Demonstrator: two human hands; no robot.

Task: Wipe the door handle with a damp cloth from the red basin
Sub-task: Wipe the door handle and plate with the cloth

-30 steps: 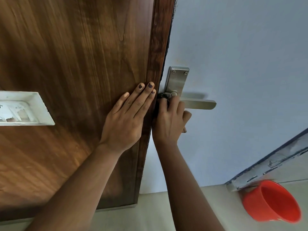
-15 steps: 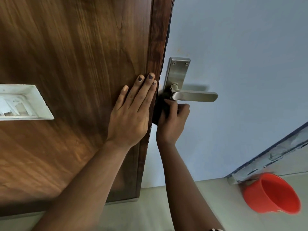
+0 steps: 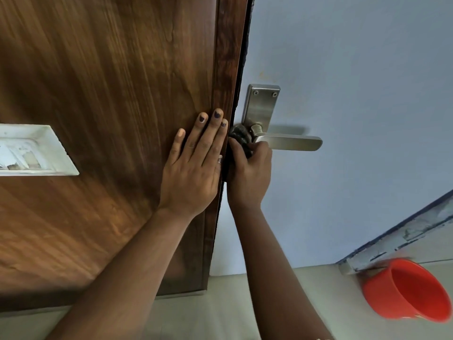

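A steel lever door handle (image 3: 289, 142) sticks out to the right from its steel backplate (image 3: 261, 105) on the edge of a brown wooden door (image 3: 110, 94). My right hand (image 3: 248, 171) is shut on a dark cloth (image 3: 241, 137) and presses it against the base of the lever, just below the backplate. My left hand (image 3: 193, 165) lies flat on the door face beside the edge, fingers spread and pointing up. The red basin (image 3: 407, 293) stands on the floor at the lower right, tilted in view.
A pale blue wall (image 3: 355, 94) is behind the handle. A white framed plate (image 3: 31, 150) is fixed to the door at the left. A worn painted ledge (image 3: 402, 236) runs along the wall above the basin. Light floor (image 3: 232, 303) lies below.
My right hand with the cloth dropped below the handle, then rose back up onto the lever's base. My left hand stays flat on the door.
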